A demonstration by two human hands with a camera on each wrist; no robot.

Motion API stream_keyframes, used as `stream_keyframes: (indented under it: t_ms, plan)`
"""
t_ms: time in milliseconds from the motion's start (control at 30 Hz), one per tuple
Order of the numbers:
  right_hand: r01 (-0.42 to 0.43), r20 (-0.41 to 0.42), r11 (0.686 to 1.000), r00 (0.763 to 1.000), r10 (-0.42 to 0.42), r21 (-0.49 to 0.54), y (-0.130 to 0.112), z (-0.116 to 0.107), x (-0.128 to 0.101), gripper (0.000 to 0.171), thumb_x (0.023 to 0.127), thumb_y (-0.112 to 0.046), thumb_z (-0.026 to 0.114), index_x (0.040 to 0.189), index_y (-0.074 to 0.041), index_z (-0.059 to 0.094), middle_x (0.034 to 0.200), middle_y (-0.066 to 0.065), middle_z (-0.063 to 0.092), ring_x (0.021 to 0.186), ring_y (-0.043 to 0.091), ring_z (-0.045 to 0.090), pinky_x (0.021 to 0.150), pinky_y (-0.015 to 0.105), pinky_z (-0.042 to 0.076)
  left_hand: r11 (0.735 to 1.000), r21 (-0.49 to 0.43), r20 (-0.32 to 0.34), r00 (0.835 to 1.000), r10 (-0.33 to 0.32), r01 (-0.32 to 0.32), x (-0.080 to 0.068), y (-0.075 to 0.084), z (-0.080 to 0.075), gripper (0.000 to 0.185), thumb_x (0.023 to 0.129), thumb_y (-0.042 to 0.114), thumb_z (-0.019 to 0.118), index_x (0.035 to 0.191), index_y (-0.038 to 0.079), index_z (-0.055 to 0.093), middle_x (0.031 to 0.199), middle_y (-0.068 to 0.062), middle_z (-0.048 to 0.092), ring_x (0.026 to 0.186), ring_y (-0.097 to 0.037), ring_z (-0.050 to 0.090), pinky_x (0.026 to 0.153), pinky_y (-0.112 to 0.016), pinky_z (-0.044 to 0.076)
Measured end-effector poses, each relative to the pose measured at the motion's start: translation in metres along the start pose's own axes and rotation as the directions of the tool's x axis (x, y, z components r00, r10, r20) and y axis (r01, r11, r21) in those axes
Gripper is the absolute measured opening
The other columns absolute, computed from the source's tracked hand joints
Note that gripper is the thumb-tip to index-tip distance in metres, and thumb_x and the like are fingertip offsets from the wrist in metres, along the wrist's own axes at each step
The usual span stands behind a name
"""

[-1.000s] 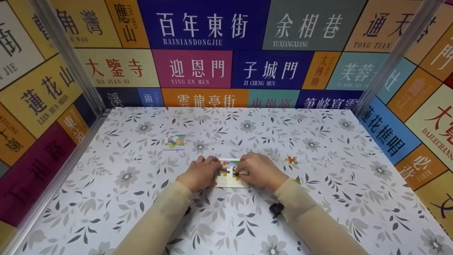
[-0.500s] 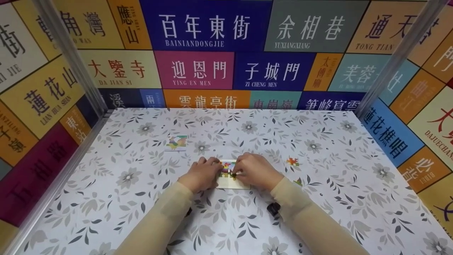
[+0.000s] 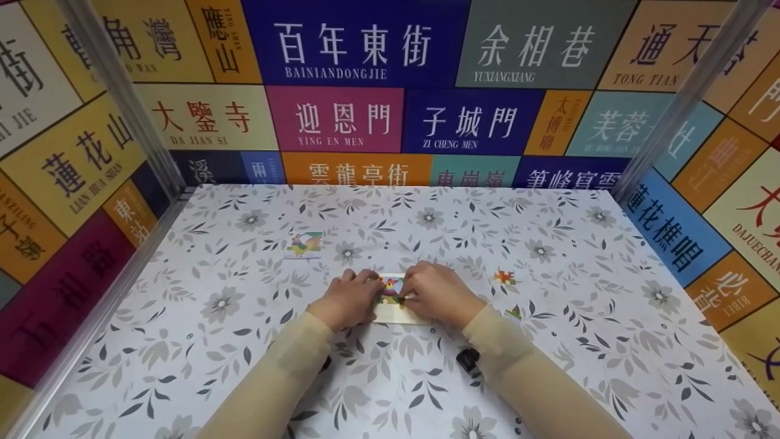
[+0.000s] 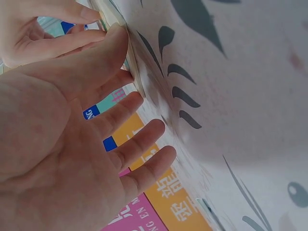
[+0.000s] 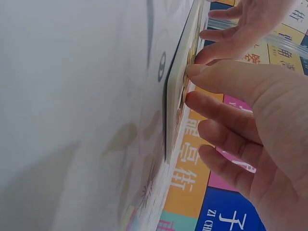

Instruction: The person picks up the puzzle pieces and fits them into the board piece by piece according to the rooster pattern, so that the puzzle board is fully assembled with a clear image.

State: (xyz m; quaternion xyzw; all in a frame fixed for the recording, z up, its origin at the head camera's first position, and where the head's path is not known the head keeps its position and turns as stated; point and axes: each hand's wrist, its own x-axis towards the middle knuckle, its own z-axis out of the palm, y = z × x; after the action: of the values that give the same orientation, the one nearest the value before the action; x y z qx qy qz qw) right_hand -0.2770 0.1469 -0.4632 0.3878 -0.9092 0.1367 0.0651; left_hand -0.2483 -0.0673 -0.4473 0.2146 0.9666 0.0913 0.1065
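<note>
Both hands are on the little puzzle board [image 3: 395, 308] in the middle of the flowery surface [image 3: 548, 341]. The left hand [image 3: 346, 300] keeps it steady with flat, relaxed fingers, while the right hand [image 3: 437, 294] presses a piece in with straight fingers — best pushed gently, flat down.

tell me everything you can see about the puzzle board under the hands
The puzzle board is a thin, flat, pale rectangle, card or wood by its look, lying on the floral tablecloth near the table's middle. Colourful pieces fill part of its far side; the near part shows bare cream. The left hand rests on its left edge and the right hand covers its right side, fingertips pressing on a piece. The wrist views show its thin edge.
</note>
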Motion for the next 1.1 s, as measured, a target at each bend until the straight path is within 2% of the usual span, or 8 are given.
stream_keyframes:
  t_ms: [167, 533, 767, 1100]
  plan:
    - [0.006, -0.008, 1.0, 1.0, -0.006, 0.015, 0.0, -0.001, -0.002, 0.012, 0.084, -0.009, 0.077, 0.091, -0.016, 0.084, 0.097, -0.002, 0.072, 0.091, 0.02, 0.066, 0.081, 0.038, 0.056, 1.0, 0.016, -0.014, 1.0, 0.017, -0.017, -0.001, 0.001, -0.001, 0.049, 0.092, 0.02, 0.078, 0.138, 0.015, 0.062, 0.151, -0.009, 0.051, 0.13, -0.037, 0.049, 0.105, -0.056, 0.044]
    - [-0.002, 0.01, 1.0, 1.0, 0.002, 0.027, 0.003, -0.003, -0.012, 0.012, 0.087, -0.014, 0.078, 0.097, -0.017, 0.084, 0.098, -0.001, 0.072, 0.092, 0.02, 0.066, 0.079, 0.038, 0.056, 1.0, -0.016, 0.012, 1.0, -0.012, 0.012, 0.001, 0.0, 0.001, 0.051, 0.091, 0.02, 0.079, 0.139, 0.017, 0.063, 0.152, -0.007, 0.05, 0.134, -0.036, 0.046, 0.108, -0.056, 0.041]
    - [-0.063, 0.007, 0.998, 0.998, 0.063, 0.031, 0.014, -0.012, -0.025, 0.014, 0.089, -0.015, 0.079, 0.101, -0.02, 0.083, 0.1, -0.003, 0.072, 0.09, 0.017, 0.065, 0.079, 0.037, 0.056, 1.0, -0.017, 0.034, 0.999, -0.013, 0.014, 0.003, 0.0, 0.0, 0.052, 0.092, 0.023, 0.079, 0.141, 0.018, 0.061, 0.156, -0.006, 0.047, 0.137, -0.035, 0.044, 0.111, -0.055, 0.04]
    - [-0.129, 0.012, 0.991, 0.992, 0.129, 0.046, 0.028, -0.025, -0.043, 0.012, 0.09, -0.016, 0.077, 0.1, -0.018, 0.083, 0.112, -0.001, 0.071, 0.106, 0.021, 0.066, 0.091, 0.042, 0.056, 1.0, -0.024, 0.019, 1.0, 0.004, -0.004, 0.001, -0.002, 0.0, 0.053, 0.092, 0.022, 0.079, 0.141, 0.017, 0.061, 0.155, -0.007, 0.048, 0.136, -0.036, 0.045, 0.11, -0.057, 0.041]
